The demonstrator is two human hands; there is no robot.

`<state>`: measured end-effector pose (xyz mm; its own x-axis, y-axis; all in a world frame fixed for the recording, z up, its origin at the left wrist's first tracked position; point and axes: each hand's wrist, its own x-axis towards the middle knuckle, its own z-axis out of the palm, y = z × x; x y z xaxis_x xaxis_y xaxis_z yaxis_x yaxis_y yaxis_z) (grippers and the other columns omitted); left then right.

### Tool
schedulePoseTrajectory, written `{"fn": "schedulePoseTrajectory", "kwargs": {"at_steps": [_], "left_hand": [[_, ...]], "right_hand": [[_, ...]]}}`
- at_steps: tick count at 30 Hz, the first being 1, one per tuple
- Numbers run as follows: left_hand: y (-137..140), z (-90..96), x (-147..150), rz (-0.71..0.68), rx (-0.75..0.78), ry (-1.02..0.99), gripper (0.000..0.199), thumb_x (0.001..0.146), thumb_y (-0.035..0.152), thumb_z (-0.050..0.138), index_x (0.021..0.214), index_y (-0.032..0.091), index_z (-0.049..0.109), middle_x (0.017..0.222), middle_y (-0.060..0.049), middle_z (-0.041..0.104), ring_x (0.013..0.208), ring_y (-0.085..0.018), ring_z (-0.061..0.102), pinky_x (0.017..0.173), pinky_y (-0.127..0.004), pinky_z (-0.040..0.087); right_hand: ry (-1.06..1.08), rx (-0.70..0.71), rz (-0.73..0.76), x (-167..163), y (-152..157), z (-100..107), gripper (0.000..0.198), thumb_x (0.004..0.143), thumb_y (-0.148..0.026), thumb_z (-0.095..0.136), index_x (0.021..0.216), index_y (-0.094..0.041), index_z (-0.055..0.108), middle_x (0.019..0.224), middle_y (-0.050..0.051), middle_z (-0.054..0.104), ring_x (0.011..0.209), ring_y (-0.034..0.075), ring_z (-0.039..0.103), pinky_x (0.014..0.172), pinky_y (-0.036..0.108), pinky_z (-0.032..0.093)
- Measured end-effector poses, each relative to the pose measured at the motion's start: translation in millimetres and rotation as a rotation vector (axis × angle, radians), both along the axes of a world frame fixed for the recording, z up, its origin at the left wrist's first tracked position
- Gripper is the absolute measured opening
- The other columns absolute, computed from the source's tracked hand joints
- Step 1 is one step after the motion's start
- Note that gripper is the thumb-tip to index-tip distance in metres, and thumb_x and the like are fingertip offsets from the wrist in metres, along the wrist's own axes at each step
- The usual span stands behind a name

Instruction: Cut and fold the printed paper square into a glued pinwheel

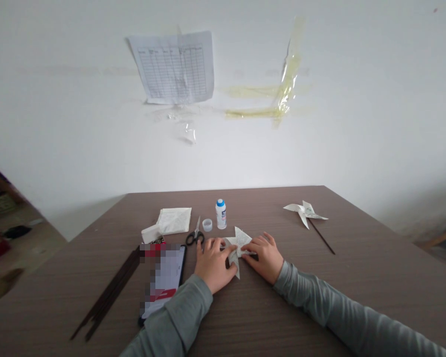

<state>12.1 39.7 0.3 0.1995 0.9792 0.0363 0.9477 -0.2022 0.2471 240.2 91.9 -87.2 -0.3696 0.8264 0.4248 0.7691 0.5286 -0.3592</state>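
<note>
A printed paper pinwheel lies low over the table between my two hands, its pointed blades sticking out at top and bottom. My left hand grips it from the left, fingers curled and thumb on the lower blade. From the other side, my right hand pinches it close to the middle. Fingers cover much of its centre. Just beyond stand a white glue bottle with a blue cap and a small clear round container. Black-handled scissors lie near my left fingertips.
A phone and a bundle of dark thin sticks lie left of my left forearm. Behind them are folded papers and a small white packet. Another pinwheel on a stick rests at right. The table meets a wall.
</note>
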Motion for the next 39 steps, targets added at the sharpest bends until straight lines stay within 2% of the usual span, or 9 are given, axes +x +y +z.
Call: {"fn": "schedulePoseTrajectory", "kwargs": {"at_steps": [5, 10, 15, 22, 32, 39], "left_hand": [[0.7, -4.6, -2.6, -0.011, 0.021, -0.019, 0.058, 0.107, 0.029, 0.086, 0.163, 0.038, 0.093, 0.165, -0.014, 0.086, 0.166, -0.047, 0.068, 0.157, -0.083, 0.036], [1.6, -6.8, -3.0, 0.004, 0.020, -0.016, 0.065, 0.106, 0.030, 0.085, 0.170, 0.039, 0.089, 0.167, -0.014, 0.086, 0.168, -0.047, 0.069, 0.158, -0.085, 0.034], [0.9, -4.7, -2.8, -0.001, 0.015, -0.014, 0.064, 0.105, 0.030, 0.086, 0.168, 0.042, 0.090, 0.166, -0.011, 0.086, 0.168, -0.046, 0.069, 0.158, -0.083, 0.034], [-0.7, 2.5, 2.9, 0.006, -0.001, 0.019, 0.056, 0.107, 0.027, 0.087, 0.161, 0.039, 0.094, 0.165, -0.013, 0.087, 0.168, -0.046, 0.071, 0.159, -0.085, 0.034], [1.5, -6.5, -2.9, -0.008, 0.005, -0.028, 0.053, 0.108, 0.029, 0.087, 0.158, 0.042, 0.096, 0.166, -0.013, 0.086, 0.168, -0.047, 0.069, 0.158, -0.088, 0.032], [2.6, -8.4, -3.1, -0.002, 0.000, -0.011, 0.055, 0.108, 0.030, 0.087, 0.160, 0.043, 0.095, 0.166, -0.012, 0.086, 0.169, -0.047, 0.069, 0.159, -0.087, 0.033]], "right_hand": [[-0.012, -0.027, -0.010, -2.0, -4.7, 8.6, 0.021, 0.111, -0.026, 0.088, 0.119, -0.038, 0.103, 0.114, 0.010, 0.100, 0.117, 0.040, 0.093, 0.143, 0.074, 0.055], [-0.041, -0.103, -0.028, -4.3, -8.7, 17.2, 0.021, 0.116, -0.027, 0.086, 0.126, -0.030, 0.103, 0.118, 0.013, 0.099, 0.122, 0.038, 0.090, 0.148, 0.073, 0.049], [-0.028, -0.038, -0.013, -4.1, -7.1, 14.1, 0.019, 0.113, -0.026, 0.088, 0.122, -0.034, 0.103, 0.114, 0.011, 0.099, 0.117, 0.039, 0.092, 0.143, 0.072, 0.054], [-0.017, -0.043, -0.019, -2.7, -4.8, 8.9, 0.022, 0.110, -0.023, 0.089, 0.120, -0.037, 0.103, 0.116, 0.009, 0.100, 0.119, 0.041, 0.094, 0.144, 0.075, 0.054], [-0.024, -0.036, -0.017, -0.7, -4.8, 8.1, 0.022, 0.110, -0.027, 0.088, 0.122, -0.039, 0.102, 0.115, 0.008, 0.100, 0.118, 0.040, 0.095, 0.143, 0.074, 0.057], [-0.029, -0.074, -0.026, -1.7, -5.0, 11.8, 0.029, 0.108, -0.023, 0.092, 0.130, -0.040, 0.103, 0.116, 0.007, 0.101, 0.121, 0.039, 0.095, 0.146, 0.073, 0.054]]}}
